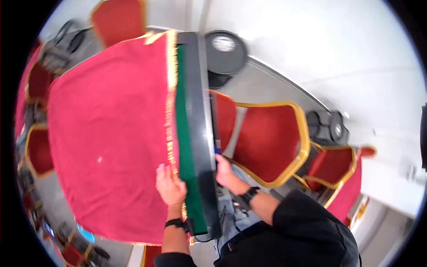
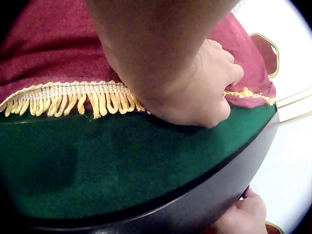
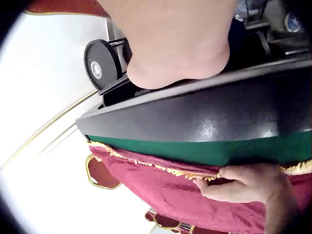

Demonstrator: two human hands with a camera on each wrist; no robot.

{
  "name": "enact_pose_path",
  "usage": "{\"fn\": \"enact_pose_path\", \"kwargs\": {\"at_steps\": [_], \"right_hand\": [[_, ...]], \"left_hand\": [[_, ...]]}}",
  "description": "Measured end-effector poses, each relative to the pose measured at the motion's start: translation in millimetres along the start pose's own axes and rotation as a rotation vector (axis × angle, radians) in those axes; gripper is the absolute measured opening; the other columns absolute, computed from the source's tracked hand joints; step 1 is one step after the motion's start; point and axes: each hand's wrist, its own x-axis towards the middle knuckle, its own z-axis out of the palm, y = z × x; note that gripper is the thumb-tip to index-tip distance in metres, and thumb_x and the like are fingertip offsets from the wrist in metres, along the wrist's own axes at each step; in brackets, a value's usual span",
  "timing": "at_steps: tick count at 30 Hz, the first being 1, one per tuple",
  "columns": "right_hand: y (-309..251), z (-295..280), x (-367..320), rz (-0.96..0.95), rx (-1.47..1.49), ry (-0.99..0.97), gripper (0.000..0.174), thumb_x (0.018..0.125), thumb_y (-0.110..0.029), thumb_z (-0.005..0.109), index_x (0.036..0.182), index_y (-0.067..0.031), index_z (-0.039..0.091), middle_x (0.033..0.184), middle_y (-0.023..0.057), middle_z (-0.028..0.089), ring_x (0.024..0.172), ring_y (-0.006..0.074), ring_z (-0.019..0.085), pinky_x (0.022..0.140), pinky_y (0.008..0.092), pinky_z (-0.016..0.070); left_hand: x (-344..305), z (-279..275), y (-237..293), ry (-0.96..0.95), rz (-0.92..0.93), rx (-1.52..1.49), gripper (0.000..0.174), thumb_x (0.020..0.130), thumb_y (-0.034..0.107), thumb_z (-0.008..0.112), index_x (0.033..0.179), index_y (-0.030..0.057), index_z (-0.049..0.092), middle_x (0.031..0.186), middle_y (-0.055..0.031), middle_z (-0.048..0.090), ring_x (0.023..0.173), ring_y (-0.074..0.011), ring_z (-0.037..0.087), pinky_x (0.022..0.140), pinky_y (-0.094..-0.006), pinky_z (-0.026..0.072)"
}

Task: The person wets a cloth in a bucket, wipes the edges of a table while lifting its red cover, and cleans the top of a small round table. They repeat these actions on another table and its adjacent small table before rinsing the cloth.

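A dark red tablecloth (image 1: 111, 107) with a yellow fringe (image 2: 58, 100) covers most of a table whose green felt (image 2: 97, 161) shows along the near side. My left hand (image 1: 171, 187) lies at the fringed edge, and in the right wrist view its thumb and finger pinch the cloth there. Along the felt runs the table's black rim (image 1: 200, 133). My right hand (image 1: 225, 173) is at the outer side of that rim, seen low in the left wrist view too. Its fingertips are hidden behind the rim, so I cannot tell what they hold.
Red chairs with gold frames (image 1: 269, 142) stand right beside the table, with another chair (image 1: 118, 20) at its far end. A round black object (image 1: 226, 51) stands by the white wall (image 1: 311, 40). More chairs (image 1: 40, 151) are on the left.
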Motion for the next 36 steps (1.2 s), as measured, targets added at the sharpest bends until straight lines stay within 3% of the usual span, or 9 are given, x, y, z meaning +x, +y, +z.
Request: {"fn": "enact_pose_path", "kwargs": {"at_steps": [3,8,11,13,21,24,30,34,36], "right_hand": [[23,-26,0,-0.379,-0.548,0.079,0.059,0.108,-0.050,0.046,0.120,0.0039,0.066,0.102,0.0055,0.067,0.099,0.0199,0.058,0.095,0.0363,0.0443],[32,-92,-97,-0.357,-0.897,-0.081,0.046,0.108,-0.041,0.055,0.123,0.0019,0.065,0.102,0.0034,0.068,0.092,0.0136,0.058,0.087,0.0321,0.0500],[31,-113,-100,-0.286,-0.602,0.107,0.041,0.107,-0.038,0.058,0.123,-0.0014,0.067,0.100,0.0000,0.069,0.087,0.0088,0.060,0.081,0.0308,0.0521],[-16,-47,-102,-0.308,-0.241,0.101,0.039,0.107,-0.041,0.058,0.123,-0.0058,0.068,0.103,-0.0016,0.070,0.085,0.0114,0.061,0.081,0.0298,0.0515],[-94,93,57,-0.338,-0.231,-0.162,0.052,0.106,-0.050,0.052,0.126,-0.0047,0.066,0.115,0.0104,0.073,0.099,0.0216,0.068,0.094,0.0368,0.0517],[-154,152,68,0.029,-0.038,-0.229,0.062,0.103,-0.058,0.051,0.125,-0.0019,0.066,0.119,0.0186,0.072,0.103,0.0298,0.068,0.094,0.0435,0.0540],[-97,88,72,-0.247,-0.486,-0.225,0.062,0.112,-0.051,0.034,0.126,-0.0014,0.070,0.121,0.0118,0.072,0.111,0.0222,0.065,0.100,0.0385,0.0484],[-111,54,-5,-0.249,-0.987,-0.005,0.057,0.107,-0.053,0.047,0.103,-0.0037,0.074,0.096,0.0040,0.072,0.090,0.0159,0.063,0.082,0.0385,0.0498],[-122,26,-34,-0.117,-0.685,-0.075,0.051,0.106,-0.054,0.053,0.109,-0.0076,0.074,0.099,0.0032,0.074,0.089,0.0155,0.067,0.082,0.0383,0.0529]], "left_hand": [[-1,3,4,-0.029,-0.016,0.057,0.062,0.087,0.012,0.056,0.147,-0.0014,0.049,0.158,-0.0215,0.045,0.146,-0.0413,0.041,0.121,-0.0518,0.0316],[-3,0,6,-0.058,0.001,0.088,0.061,0.089,0.012,0.052,0.149,-0.0004,0.046,0.159,-0.0203,0.043,0.147,-0.0402,0.040,0.120,-0.0522,0.0313],[0,-2,11,-0.049,0.015,0.101,0.060,0.090,0.012,0.051,0.148,-0.0003,0.046,0.159,-0.0205,0.043,0.147,-0.0410,0.040,0.120,-0.0535,0.0324],[-2,-2,14,-0.054,0.021,0.101,0.060,0.090,0.013,0.051,0.148,-0.0007,0.046,0.159,-0.0212,0.043,0.147,-0.0417,0.040,0.120,-0.0537,0.0325],[-3,1,5,-0.069,0.023,0.105,0.061,0.091,0.017,0.048,0.148,-0.0024,0.045,0.158,-0.0243,0.043,0.147,-0.0439,0.040,0.120,-0.0556,0.0316],[-4,1,6,-0.089,0.017,0.124,0.062,0.089,0.017,0.047,0.148,-0.0036,0.045,0.158,-0.0246,0.043,0.146,-0.0450,0.040,0.120,-0.0560,0.0321],[-3,0,3,-0.077,0.017,0.111,0.061,0.090,0.018,0.051,0.147,-0.0007,0.047,0.158,-0.0216,0.044,0.146,-0.0445,0.041,0.117,-0.0567,0.0351],[-1,2,3,-0.045,0.038,0.073,0.059,0.090,0.020,0.052,0.146,0.0004,0.050,0.156,-0.0232,0.046,0.143,-0.0452,0.044,0.117,-0.0568,0.0360],[-3,-2,6,-0.074,0.007,0.105,0.060,0.089,0.019,0.053,0.146,0.0005,0.049,0.157,-0.0219,0.045,0.145,-0.0439,0.043,0.118,-0.0560,0.0355]]}}
